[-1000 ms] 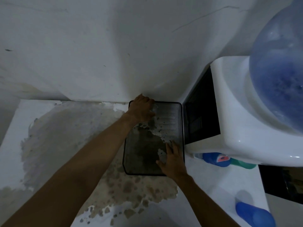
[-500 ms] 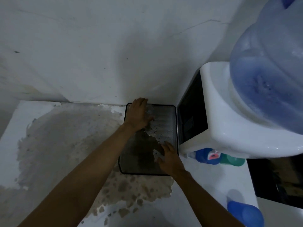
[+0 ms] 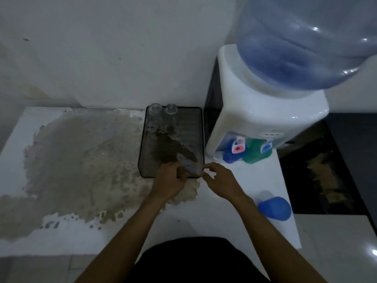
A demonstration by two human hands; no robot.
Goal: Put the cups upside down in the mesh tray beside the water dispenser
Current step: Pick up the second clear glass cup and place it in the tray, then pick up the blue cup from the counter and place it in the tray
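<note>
Cups [image 3: 155, 108] and [image 3: 171, 108]: upside down, far end of mesh tray [image 3: 201, 139], beside water dispenser [image 3: 255, 119]. Left hand [image 3: 170, 180] on near rim, right hand [image 3: 221, 178] loosely spread, both empty, near together. Placing seemingly finished; next, probably withdrawing.

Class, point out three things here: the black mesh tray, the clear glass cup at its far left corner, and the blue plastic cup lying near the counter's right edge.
black mesh tray [image 3: 201, 137], head view, right rim.
clear glass cup [image 3: 155, 109], head view, top.
blue plastic cup [image 3: 275, 208], head view, side wall.

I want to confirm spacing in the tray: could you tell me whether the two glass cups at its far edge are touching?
Apart. The head view shows the left cup and right cup with a strip of tray rim visible between them.
</note>
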